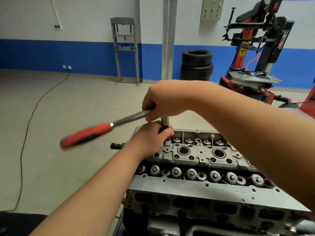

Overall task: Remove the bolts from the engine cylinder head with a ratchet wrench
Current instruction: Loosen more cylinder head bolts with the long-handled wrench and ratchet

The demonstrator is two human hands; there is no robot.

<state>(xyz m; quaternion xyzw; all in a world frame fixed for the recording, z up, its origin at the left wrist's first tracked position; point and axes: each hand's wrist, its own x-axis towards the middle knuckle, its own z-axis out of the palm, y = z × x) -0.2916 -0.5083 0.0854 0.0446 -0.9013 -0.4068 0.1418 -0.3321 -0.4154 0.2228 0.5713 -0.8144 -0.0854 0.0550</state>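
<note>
The grey engine cylinder head fills the lower right, with rows of valve springs and two round bores on top. A ratchet wrench with a red and black handle sticks out to the left, blurred. Its socket extension stands upright over the head's far left corner. My right hand grips the wrench's head end from above. My left hand curls round the extension lower down. The bolt under the socket is hidden by my fingers.
A stack of tyres stands by a metal pillar. A red tyre changer is at the right, a grey shop press by the blue-striped wall. A black cable runs over the floor at the left.
</note>
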